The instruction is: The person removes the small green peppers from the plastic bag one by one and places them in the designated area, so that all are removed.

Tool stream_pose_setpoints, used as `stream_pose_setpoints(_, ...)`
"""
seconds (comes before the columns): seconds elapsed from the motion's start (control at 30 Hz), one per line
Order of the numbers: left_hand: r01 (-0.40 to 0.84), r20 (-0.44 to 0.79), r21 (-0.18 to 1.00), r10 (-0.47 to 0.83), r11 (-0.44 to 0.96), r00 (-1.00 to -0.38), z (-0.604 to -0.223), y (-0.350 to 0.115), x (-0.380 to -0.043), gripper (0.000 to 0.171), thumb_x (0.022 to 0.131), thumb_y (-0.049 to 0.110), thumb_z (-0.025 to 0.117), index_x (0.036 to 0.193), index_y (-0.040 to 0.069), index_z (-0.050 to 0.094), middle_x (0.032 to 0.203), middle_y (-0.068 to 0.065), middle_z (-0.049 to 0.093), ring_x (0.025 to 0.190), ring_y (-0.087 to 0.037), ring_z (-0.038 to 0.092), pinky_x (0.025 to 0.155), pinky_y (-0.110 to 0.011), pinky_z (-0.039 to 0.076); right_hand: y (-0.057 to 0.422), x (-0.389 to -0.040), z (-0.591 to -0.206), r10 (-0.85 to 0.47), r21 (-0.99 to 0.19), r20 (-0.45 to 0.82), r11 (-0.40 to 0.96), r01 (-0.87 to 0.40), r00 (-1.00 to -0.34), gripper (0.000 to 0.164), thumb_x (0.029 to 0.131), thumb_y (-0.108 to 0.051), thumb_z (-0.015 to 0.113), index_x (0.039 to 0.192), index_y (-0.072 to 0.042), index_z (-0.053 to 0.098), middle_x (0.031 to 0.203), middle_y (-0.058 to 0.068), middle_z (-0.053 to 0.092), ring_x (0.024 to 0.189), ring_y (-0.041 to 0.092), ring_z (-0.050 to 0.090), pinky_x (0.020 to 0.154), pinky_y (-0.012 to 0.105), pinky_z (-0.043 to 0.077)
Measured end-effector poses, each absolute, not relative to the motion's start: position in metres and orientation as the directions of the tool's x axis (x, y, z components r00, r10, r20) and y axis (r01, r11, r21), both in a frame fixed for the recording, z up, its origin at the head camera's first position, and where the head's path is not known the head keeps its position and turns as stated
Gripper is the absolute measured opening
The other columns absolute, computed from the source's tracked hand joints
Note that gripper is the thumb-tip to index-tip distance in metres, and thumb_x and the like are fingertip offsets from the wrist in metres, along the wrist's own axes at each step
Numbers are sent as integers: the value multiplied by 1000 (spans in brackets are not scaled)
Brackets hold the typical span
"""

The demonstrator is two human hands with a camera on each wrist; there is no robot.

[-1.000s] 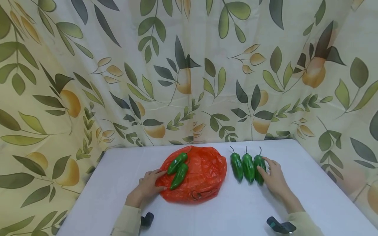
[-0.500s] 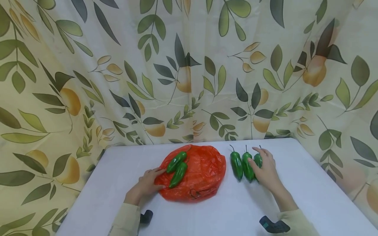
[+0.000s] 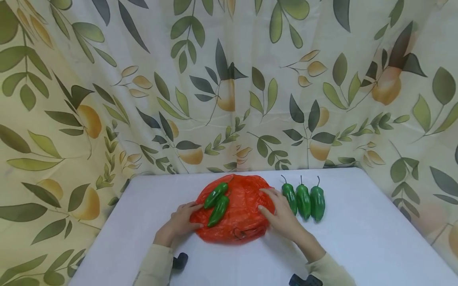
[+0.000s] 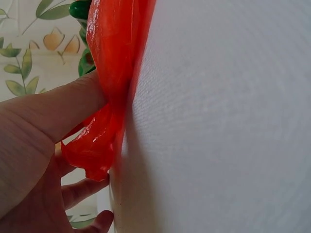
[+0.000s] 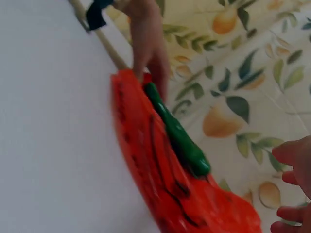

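Note:
A red plastic bag (image 3: 243,210) lies spread on the white table. Two green peppers (image 3: 219,210), which look like jalapeños, rest on its left part. At the bag's left edge is my left hand (image 3: 179,222), thumb and fingers spread. The left wrist view shows its thumb (image 4: 73,99) against the red plastic, with other fingers beyond it. My right hand (image 3: 284,216) reaches over the bag's right edge with nothing in its grasp. Its parted fingers (image 5: 291,150) show at the right side of the right wrist view.
Right of the bag stands a row of three green peppers (image 3: 303,201), the leftmost partly covered by my right hand. Behind the white table (image 3: 229,266) hangs a curtain (image 3: 229,87) printed with leaves and fruit. Dark wrist-worn devices (image 3: 180,261) sit by both sleeves.
My right hand has left the rightmost pepper of the row and moved left, without a pepper, to the bag's right edge. My left hand has stayed at the bag's left edge.

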State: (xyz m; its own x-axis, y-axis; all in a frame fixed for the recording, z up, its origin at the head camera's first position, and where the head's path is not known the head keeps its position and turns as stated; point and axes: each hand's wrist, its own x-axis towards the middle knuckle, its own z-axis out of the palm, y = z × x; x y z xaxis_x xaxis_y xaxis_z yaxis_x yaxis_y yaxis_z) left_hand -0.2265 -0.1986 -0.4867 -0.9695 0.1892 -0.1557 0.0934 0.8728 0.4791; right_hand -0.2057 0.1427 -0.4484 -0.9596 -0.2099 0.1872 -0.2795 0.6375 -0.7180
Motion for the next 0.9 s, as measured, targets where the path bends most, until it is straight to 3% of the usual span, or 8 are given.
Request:
stream_pose_setpoints(0.4,104,-146,467,192,878,-970,-476,-196,-233,70,85,32,81,149,25,52,157,-9,44,145,-38,36,106,-70,41,80,-212,-463,-382,-777,118,539,-325,-917,54,98,-24,66,149,-19,48,153,9,45,142,32,42,105,62,49)
stream_pose_setpoints(0.67,107,-141,457,191,883,-972,-479,-197,-232,70,85,31,81,148,23,53,156,-11,45,143,-38,38,107,-70,40,58,-220,-467,-443,-790,118,500,-354,-889,54,100,-25,63,151,-16,46,148,13,48,137,34,46,104,60,51)
stream_pose_setpoints(0.9,103,-146,474,193,875,-970,-489,-199,-231,70,84,33,82,148,25,54,155,-10,46,142,-37,39,105,-70,42,48,-226,-479,-422,-805,31,527,-273,-906,59,99,-24,64,153,-19,42,148,16,46,136,34,47,99,59,54)
